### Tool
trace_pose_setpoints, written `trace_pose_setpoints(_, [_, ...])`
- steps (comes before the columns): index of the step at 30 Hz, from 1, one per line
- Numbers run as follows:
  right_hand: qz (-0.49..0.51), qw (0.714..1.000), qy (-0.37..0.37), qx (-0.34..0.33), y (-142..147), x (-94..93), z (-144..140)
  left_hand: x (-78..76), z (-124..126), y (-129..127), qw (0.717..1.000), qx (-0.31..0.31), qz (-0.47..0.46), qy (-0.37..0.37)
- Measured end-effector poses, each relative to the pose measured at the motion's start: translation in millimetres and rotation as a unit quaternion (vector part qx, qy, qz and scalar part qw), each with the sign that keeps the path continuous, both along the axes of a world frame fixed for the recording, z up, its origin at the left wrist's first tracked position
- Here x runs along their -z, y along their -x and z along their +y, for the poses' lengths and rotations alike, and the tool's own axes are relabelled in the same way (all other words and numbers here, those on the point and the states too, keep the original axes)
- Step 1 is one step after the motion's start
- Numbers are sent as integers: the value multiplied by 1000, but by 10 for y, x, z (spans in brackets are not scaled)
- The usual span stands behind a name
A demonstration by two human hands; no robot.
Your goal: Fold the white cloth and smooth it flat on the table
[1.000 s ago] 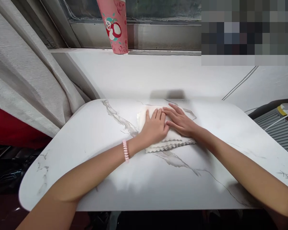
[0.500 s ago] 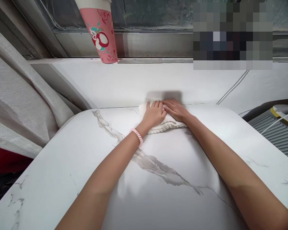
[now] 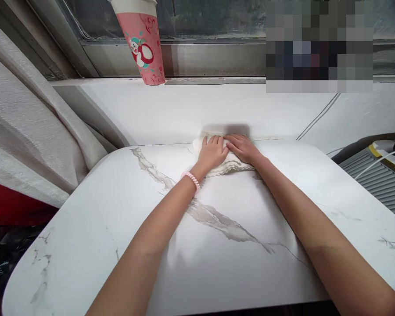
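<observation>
While both arms reach up the middle of the frame, the folded white cloth (image 3: 228, 160) lies at the far edge of the marble-patterned desk (image 3: 85, 228), just above centre, close against the white sill (image 3: 171, 109) behind it. Its long axis runs left to right across the picture, with the scalloped edges of its layers facing the lower part of the frame.

The left hand (image 3: 213, 152) lies flat on the left half of the cloth, and the right hand (image 3: 243, 148) lies flat on the right half. The two hands touch or nearly touch at the middle, so neither is nearer; the cloth sits directly under both palms and shows beyond the fingertips only as a narrow strip.

The fingers (image 3: 213, 141) of each hand are extended, held close together and pressed down on the fabric. Nothing is gripped or pinched. A pink coil band (image 3: 191, 180) circles the left wrist.

In the upper left of the frame, a pink printed cup (image 3: 144, 44) stands on the window ledge, well apart from the hands. A grey curtain (image 3: 26, 131) hangs down the left side.
</observation>
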State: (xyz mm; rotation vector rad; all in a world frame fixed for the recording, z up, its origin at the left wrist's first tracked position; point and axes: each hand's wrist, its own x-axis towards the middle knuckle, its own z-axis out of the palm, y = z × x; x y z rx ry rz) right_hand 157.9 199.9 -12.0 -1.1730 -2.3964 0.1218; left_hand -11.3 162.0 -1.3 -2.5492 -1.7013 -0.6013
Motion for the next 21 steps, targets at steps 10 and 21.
trace_pose_setpoints(10, [-17,1000,-7,17,-4,-9,-467,-4,-380,-2,1000,1,23,18])
trace_pose_setpoints(21, [-50,998,-18,-25,-166,-48,-1305,-31,-1218,-63,996,25,80,25])
